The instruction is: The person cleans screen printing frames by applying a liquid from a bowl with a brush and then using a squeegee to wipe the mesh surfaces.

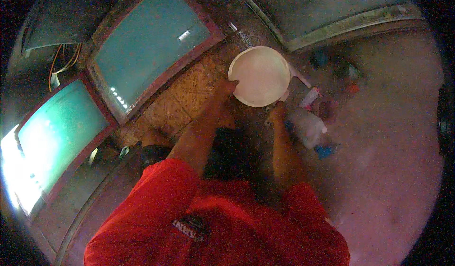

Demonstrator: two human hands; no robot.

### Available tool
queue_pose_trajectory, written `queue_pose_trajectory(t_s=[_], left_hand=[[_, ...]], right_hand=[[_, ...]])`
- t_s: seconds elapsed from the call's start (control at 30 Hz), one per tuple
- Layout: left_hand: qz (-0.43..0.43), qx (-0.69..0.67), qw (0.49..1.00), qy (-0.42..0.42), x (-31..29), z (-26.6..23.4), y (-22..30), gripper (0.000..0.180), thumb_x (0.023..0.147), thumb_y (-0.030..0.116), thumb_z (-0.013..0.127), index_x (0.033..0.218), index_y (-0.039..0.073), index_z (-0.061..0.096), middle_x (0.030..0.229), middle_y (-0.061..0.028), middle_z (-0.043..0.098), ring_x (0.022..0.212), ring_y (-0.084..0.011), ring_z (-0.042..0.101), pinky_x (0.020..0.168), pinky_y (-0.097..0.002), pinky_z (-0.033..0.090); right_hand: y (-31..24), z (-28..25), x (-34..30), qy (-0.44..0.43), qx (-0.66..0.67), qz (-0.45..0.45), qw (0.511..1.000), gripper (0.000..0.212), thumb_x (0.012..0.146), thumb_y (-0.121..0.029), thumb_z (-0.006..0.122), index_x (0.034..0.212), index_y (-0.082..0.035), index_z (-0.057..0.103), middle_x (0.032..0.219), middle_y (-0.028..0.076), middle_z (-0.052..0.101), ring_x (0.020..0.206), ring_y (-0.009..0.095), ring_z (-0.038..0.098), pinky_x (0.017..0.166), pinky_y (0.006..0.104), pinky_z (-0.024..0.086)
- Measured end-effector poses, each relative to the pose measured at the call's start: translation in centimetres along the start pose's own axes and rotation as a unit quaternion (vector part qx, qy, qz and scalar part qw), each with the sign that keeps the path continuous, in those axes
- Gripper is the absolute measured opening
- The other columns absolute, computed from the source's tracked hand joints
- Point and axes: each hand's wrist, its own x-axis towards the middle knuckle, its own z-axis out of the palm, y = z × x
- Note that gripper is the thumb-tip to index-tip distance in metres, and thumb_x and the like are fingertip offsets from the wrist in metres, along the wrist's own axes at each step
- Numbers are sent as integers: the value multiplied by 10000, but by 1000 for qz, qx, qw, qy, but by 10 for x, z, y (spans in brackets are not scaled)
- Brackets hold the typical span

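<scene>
A round, pale cream basin [259,76] with a raised rim is out in front of me, its opening facing up. My left hand [230,87] grips it at the lower left, the thumb lying over the rim and the other fingers hidden beneath. At the lower right of the basin, my right hand [278,106] is closed at the edge, with a lighter fingertip against the rim; dim light blurs its other fingers. Nothing distinct can be made out inside the basin.
Two teal panels in reddish frames [152,48] stand to the left, the nearer one [61,128] glaring with light. Brown patterned tiles [170,105] lie beside them. Right of my hand are a whitish plastic bag [308,127], a blue scrap [325,151] and a pinkish wall [393,157].
</scene>
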Motion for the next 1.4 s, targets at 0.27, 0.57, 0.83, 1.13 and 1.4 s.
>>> queue_pose_trajectory(t_s=[0.27,0.57,0.83,1.13,1.4], left_hand=[[-24,27,998,-54,5,16,-10,533,819,412,548,1084,-50,578,979,-215,631,917,-337,611,846,-434,456],[19,-15,993,113,5,19,-18,507,847,363,490,1118,-61,548,1009,-207,620,935,-328,597,873,-444,436],[-24,-168,985,-25,-62,-74,50,481,846,349,484,1071,-65,576,958,-188,638,895,-292,617,795,-426,479],[-11,-178,973,149,-168,-195,51,442,817,272,555,1076,-86,565,964,-223,628,888,-301,623,710,-403,501],[-25,-324,910,256,-208,-275,-10,410,766,198,593,1007,-133,572,926,-219,641,836,-284,637,689,-363,495]], right_hand=[[26,3,-13,-41,48,185,981,525,775,-314,648,1118,62,517,1098,255,559,998,399,559,838,429,461],[44,-37,-10,27,127,15,991,493,836,-308,571,1164,52,490,1167,261,513,1047,397,527,884,424,432],[88,-31,-19,-32,-156,-98,982,473,877,-281,522,1216,42,457,1243,258,466,1137,386,468,950,395,383],[-38,-134,-61,-37,235,-32,971,415,881,-186,516,1217,48,447,1212,243,496,1089,355,509,930,383,386],[-151,-185,-79,-34,229,-130,964,334,882,-143,509,1164,32,468,952,149,585,844,274,597,685,339,491]])
